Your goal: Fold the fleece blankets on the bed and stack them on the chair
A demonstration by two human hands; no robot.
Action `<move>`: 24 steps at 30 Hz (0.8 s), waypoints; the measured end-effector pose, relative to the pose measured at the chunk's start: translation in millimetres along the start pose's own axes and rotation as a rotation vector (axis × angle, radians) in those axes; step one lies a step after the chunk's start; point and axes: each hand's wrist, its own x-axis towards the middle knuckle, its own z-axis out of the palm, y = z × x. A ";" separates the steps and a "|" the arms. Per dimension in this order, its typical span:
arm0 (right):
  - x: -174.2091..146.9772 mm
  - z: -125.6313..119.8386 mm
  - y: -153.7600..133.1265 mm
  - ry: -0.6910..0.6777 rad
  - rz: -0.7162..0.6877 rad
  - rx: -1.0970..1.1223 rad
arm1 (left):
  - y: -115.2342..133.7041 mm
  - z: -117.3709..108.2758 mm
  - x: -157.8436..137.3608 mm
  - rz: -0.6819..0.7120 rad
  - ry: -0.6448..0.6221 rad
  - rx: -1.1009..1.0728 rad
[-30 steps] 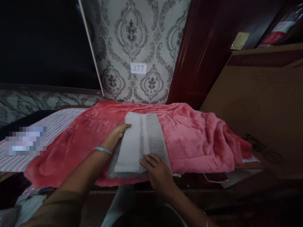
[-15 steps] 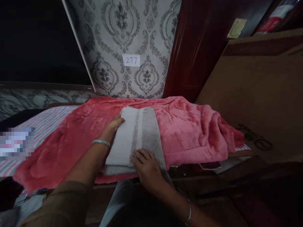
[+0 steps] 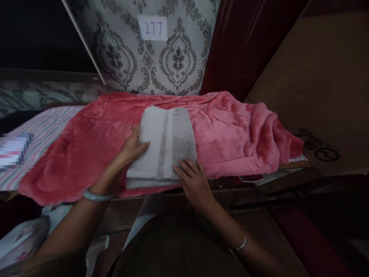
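A folded grey-and-white towel (image 3: 150, 142) lies in the middle of a pink plush blanket (image 3: 95, 134). My left hand (image 3: 132, 148) grips the towel's left edge, its thumb across the top and its fingers along the side, partly hidden. At the lower right corner of the towel, my right hand (image 3: 196, 181) rests palm down with the fingers stretched out. The towel's grey terry band faces right, and its layers show along the near edge.
The blanket covers a striped cloth (image 3: 49, 127) on a table. A cardboard box (image 3: 314, 92) stands at the right, beside a dark red panel (image 3: 248, 46). A dark screen (image 3: 43, 38) is at the upper left. A paper marked 277 (image 3: 153, 28) hangs on the patterned wall.
The view has tilted down. My left hand has slid nearer along the towel's left edge, and my right hand has shifted right toward its lower right corner.
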 end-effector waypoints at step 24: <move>-14.6 -0.8 14.8 0.181 -0.116 0.142 | -4.7 -1.2 -50.5 0.050 -0.018 0.385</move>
